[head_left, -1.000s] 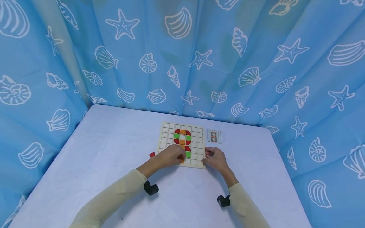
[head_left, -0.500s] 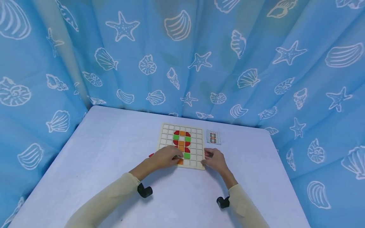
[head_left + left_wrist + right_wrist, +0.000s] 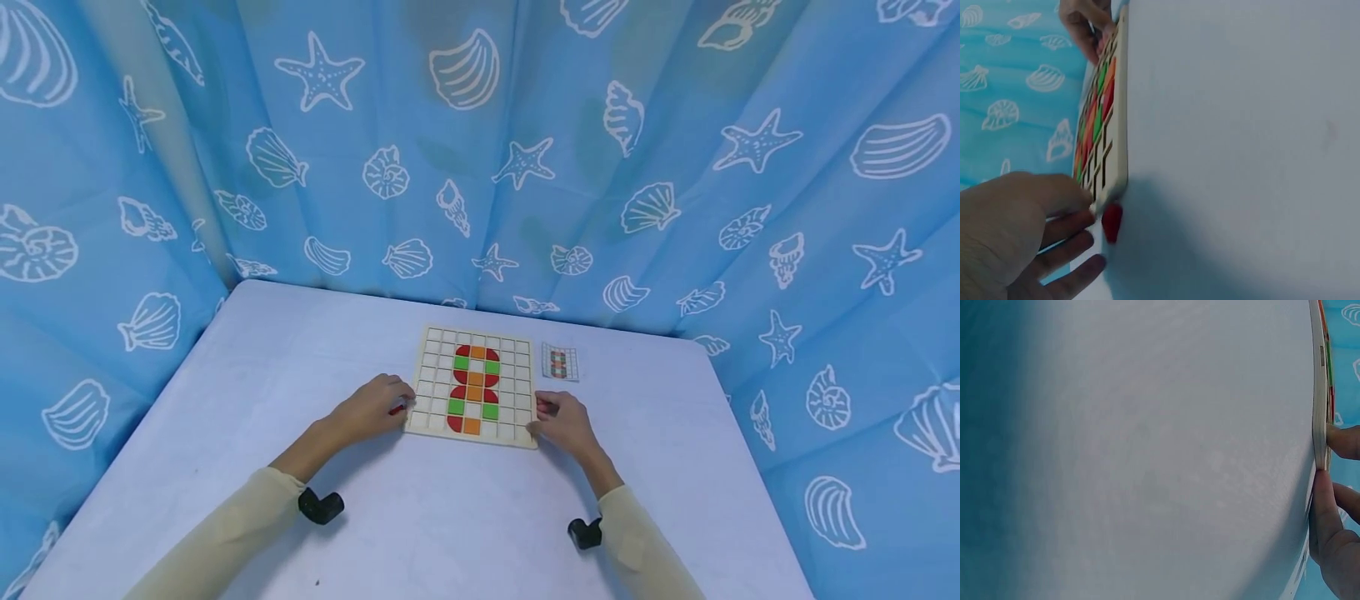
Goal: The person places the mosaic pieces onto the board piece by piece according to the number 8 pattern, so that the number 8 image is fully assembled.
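A wooden grid board [image 3: 513, 383] lies on the table. Red rounded tiles, green square tiles [image 3: 490, 412] and orange square tiles [image 3: 472, 426] sit in its middle columns. My left hand [image 3: 372, 407] is at the board's left edge, fingers spread and fairly straight. Just beyond its fingertips a loose red piece [image 3: 1112, 223] lies by the board's near corner; in the head view the hand partly covers it. My right hand [image 3: 564, 419] holds the board's right edge near the front corner, thumb [image 3: 1344, 442] over the top and a finger against the side.
A small card [image 3: 560, 362] with a coloured grid pattern lies to the right of the board's far part. The white-covered table [image 3: 450, 517] meets a blue shell-print curtain [image 3: 480, 167] at the back and sides. Each wrist wears a black camera mount.
My left hand has moved left, off the lower middle of the board, to the loose red piece. A red tile and an orange tile now show in the bottom row. My right hand stays put.
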A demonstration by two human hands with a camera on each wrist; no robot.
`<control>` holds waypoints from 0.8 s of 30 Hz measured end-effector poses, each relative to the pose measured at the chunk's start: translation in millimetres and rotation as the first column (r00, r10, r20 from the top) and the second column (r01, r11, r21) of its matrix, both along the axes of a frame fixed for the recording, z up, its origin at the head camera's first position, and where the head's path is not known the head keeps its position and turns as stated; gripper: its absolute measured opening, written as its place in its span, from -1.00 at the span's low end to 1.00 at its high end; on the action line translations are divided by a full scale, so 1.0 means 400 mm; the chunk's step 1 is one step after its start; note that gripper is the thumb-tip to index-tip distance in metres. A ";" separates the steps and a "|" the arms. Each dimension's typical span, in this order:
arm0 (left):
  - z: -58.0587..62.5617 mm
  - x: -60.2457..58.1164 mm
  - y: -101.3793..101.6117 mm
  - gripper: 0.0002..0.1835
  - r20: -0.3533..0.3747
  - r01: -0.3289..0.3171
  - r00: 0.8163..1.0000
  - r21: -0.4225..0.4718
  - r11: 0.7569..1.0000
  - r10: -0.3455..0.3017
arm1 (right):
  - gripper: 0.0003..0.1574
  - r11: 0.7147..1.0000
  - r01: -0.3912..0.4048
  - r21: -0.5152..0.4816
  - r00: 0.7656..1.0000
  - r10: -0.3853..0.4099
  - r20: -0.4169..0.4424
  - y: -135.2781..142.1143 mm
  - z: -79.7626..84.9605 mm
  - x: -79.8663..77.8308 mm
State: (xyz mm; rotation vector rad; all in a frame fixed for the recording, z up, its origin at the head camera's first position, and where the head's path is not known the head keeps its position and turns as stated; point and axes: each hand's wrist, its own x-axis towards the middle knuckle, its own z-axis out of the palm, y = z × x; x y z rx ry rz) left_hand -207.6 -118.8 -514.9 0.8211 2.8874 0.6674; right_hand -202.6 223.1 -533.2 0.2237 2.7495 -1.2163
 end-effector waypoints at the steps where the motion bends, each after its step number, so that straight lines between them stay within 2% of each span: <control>1: 0.000 0.002 -0.007 -0.67 0.010 0.006 1.000 -0.004 1.000 -0.006 | -0.26 1.000 0.000 -0.001 1.000 0.000 -0.003 0.000 0.000 0.000; 7: -0.003 0.001 -0.030 -0.65 0.080 0.030 0.996 -0.013 0.999 -0.029 | -0.25 1.000 -0.001 0.004 1.000 0.001 -0.002 0.001 0.002 0.002; 9: -0.005 -0.002 -0.032 -0.69 0.083 0.034 0.996 -0.001 0.999 -0.034 | -0.25 1.000 -0.001 0.007 1.000 0.001 0.001 0.001 0.002 0.002; 12: -0.007 -0.005 -0.033 -0.75 0.071 -0.007 0.997 -0.017 1.000 0.008 | -0.25 1.000 -0.001 0.007 1.000 0.001 0.002 -0.001 0.001 0.003; 16: -0.010 -0.008 -0.039 -0.78 0.039 -0.107 0.993 -0.089 0.990 0.110 | -0.25 1.000 0.002 0.009 1.000 -0.002 0.000 -0.007 0.003 0.003; 18: -0.012 -0.008 -0.043 -0.76 0.024 -0.137 0.990 -0.104 0.985 0.140 | -0.26 1.000 0.000 0.011 1.000 0.000 -0.004 -0.008 0.003 0.003; 21: -0.016 -0.009 -0.047 -0.71 0.005 -0.150 0.988 -0.099 0.984 0.151 | -0.25 1.000 -0.007 0.013 1.000 0.007 -0.009 -0.005 0.001 0.003; 24: -0.015 -0.009 -0.048 -0.70 -0.002 -0.134 0.991 -0.082 0.988 0.134 | -0.25 1.000 -0.016 0.012 1.000 0.017 -0.016 0.000 -0.003 0.002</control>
